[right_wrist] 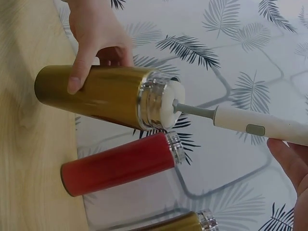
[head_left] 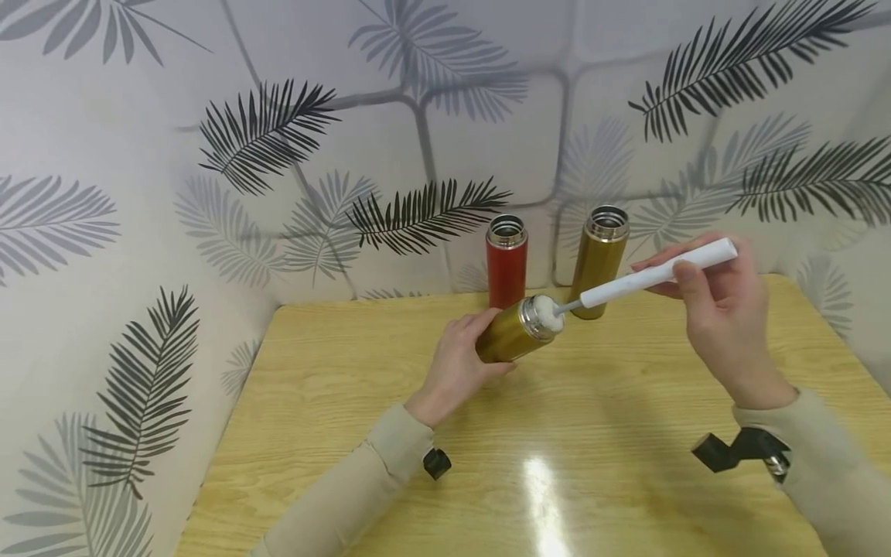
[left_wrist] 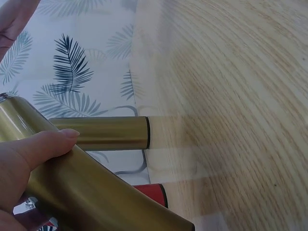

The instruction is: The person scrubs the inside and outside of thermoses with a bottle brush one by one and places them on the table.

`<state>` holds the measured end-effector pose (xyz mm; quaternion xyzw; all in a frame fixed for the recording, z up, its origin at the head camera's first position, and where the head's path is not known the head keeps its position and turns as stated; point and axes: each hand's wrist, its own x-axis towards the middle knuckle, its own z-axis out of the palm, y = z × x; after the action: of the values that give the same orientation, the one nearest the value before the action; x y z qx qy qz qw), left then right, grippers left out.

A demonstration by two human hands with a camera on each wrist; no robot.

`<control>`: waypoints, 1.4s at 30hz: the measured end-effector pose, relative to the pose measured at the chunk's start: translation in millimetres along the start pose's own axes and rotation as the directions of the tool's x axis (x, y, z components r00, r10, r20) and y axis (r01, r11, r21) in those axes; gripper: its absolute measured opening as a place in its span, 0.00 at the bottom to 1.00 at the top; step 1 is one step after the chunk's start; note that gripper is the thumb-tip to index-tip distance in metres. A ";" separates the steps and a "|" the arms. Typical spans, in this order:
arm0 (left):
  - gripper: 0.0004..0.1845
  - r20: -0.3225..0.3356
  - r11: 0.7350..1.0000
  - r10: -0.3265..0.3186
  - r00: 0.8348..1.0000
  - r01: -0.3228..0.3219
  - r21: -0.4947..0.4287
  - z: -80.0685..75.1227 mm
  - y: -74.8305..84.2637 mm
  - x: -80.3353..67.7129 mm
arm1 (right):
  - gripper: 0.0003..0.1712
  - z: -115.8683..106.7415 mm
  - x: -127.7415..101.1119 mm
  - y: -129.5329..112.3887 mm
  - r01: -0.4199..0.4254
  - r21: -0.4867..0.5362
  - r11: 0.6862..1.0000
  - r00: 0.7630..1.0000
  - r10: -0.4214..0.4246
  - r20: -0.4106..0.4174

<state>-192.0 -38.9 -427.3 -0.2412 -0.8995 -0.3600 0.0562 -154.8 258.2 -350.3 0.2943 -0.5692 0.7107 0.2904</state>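
The left hand (head_left: 455, 363) grips a tilted gold flask (head_left: 511, 333), its mouth at three o'clock plugged by the white sponge brush (head_left: 654, 275) the right hand (head_left: 724, 325) holds.

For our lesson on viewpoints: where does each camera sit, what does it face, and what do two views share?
Head: looks down at the table; both hands and sleeves show.
Left wrist: beside the left hand, facing its gold flask.
Right wrist: faces the brush at that flask's mouth; right fingertips show.
Shared: red flask in all views.
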 end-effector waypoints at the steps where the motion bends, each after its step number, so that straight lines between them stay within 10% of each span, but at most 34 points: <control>1: 0.39 -0.003 1.000 0.004 1.000 -0.004 0.000 0.0 -0.1 -0.2 | 0.12 -1.3 0.5 -1.4 0.000 0.000 1.000 1.000 0.000 -0.007; 16: 0.40 -0.018 0.998 0.049 0.999 -0.049 0.033 -0.8 0.8 0.4 | 0.10 -8.0 11.0 -20.7 0.064 0.118 0.991 0.995 -0.055 -0.084; 33: 0.42 -0.062 0.995 -0.064 0.996 0.069 0.076 -11.0 -17.3 -4.8 | 0.15 -35.6 15.8 -26.1 0.070 -0.128 0.989 0.955 -0.104 -0.279; 42: 0.43 -0.048 0.995 -0.065 0.997 0.068 0.074 -11.0 -12.3 -0.6 | 0.16 -29.0 17.0 -20.7 0.087 0.132 0.988 0.967 -0.051 -0.250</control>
<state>-198.1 -54.2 -427.0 -0.2006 -0.9184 -0.3329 0.0738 -153.0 291.8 -329.6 0.2433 -0.4664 0.7697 0.3617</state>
